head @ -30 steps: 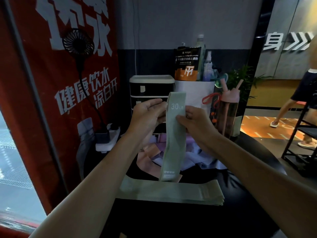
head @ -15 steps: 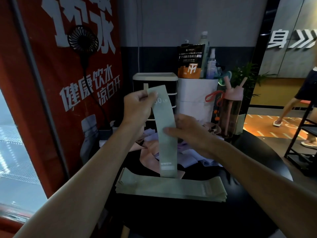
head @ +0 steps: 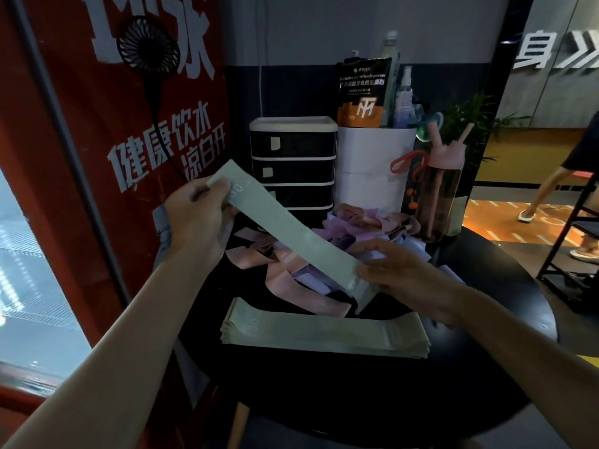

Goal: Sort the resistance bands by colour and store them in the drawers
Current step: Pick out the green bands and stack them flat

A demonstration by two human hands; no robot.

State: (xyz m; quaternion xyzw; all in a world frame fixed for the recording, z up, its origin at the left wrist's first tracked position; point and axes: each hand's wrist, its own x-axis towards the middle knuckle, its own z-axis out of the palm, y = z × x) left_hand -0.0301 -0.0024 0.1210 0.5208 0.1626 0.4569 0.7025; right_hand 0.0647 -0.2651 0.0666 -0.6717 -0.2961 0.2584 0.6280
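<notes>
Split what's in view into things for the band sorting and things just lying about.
For the job: green band held by left hand and right hand; green stack; pink and purple pile; drawer unit.

Lying about: fan; pink bottle; spray bottle; plant.

A gym or fitness studio, by all signs. Red banner (head: 107, 131) with large Chinese lettering about healthy drinking water; pouch of supplement powder (head: 362, 92) standing in a white container (head: 372, 163); pink sports bottle (head: 439, 189) with straw on a round black table (head: 486, 367); loose resistance bands (head: 291, 254) heaped beside a small drawer unit (head: 293, 163); orange floor markings (head: 505, 222) and wall signage (head: 557, 50) beyond.
</notes>
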